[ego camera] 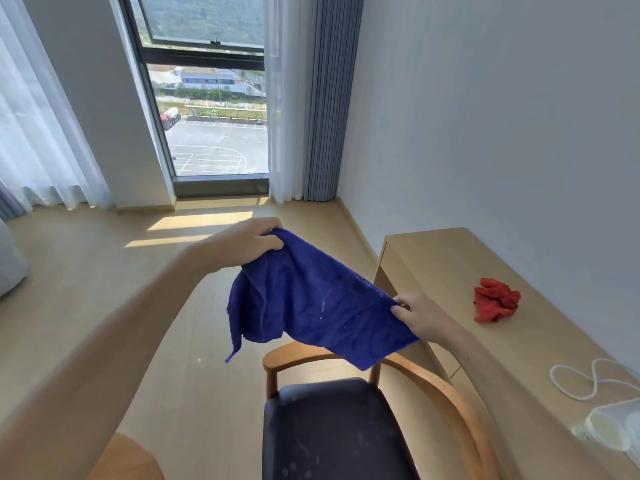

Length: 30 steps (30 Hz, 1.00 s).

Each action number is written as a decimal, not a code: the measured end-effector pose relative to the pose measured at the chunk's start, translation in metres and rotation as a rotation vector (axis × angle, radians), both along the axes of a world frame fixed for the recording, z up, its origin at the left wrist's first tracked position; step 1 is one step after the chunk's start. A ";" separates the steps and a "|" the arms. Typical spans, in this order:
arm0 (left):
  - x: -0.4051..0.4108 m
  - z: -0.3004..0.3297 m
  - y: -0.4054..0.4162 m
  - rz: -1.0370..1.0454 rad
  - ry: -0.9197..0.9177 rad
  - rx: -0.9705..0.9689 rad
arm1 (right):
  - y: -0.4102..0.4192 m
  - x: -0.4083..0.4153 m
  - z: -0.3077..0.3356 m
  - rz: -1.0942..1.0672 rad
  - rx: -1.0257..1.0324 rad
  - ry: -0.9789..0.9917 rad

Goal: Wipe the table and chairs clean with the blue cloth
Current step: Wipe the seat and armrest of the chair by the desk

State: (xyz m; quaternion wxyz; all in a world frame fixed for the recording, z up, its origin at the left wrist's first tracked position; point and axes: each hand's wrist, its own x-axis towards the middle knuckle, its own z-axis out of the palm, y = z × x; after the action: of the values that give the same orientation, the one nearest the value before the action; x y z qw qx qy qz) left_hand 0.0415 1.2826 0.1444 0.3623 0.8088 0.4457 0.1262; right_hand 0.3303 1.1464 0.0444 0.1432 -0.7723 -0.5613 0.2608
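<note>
Cloth (311,299) stretched above chair (332,427), left hand (242,242) and right hand (420,315) each pinching an edge. Fold flat first, then wipe dusty seat.

A cloth (311,299) was held spread in the air between the left hand (242,242) and the right hand (420,315), above a chair (332,420). The tabletop (450,258) was set against the wall to the right of the chair. A crumpled rag (495,299) and, nearer, a coiled cord (581,379) were laid on it.
</note>
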 end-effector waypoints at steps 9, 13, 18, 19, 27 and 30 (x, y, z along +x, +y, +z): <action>-0.019 -0.048 0.030 0.203 0.217 0.169 | -0.027 -0.002 0.047 0.011 0.009 0.427; 0.002 -0.071 0.025 0.264 0.336 0.268 | -0.011 -0.036 0.067 -0.031 0.145 0.376; 0.053 -0.036 -0.018 0.061 0.059 0.296 | 0.017 -0.062 0.084 -0.191 0.261 0.575; 0.061 -0.026 -0.031 -0.019 -0.015 0.186 | 0.020 -0.065 0.084 -0.206 0.230 0.602; 0.078 -0.028 -0.070 -0.314 0.098 0.084 | 0.018 -0.048 0.082 -0.306 0.149 0.938; 0.086 -0.037 -0.072 -0.276 0.036 0.109 | 0.011 -0.038 0.084 -0.289 0.173 1.008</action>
State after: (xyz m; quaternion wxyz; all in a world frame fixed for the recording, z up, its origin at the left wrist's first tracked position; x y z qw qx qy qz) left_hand 0.1272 1.2110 0.1077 0.3238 0.8829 0.3293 0.0847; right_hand 0.2922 1.1576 0.1287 0.4926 -0.6061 -0.3303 0.5300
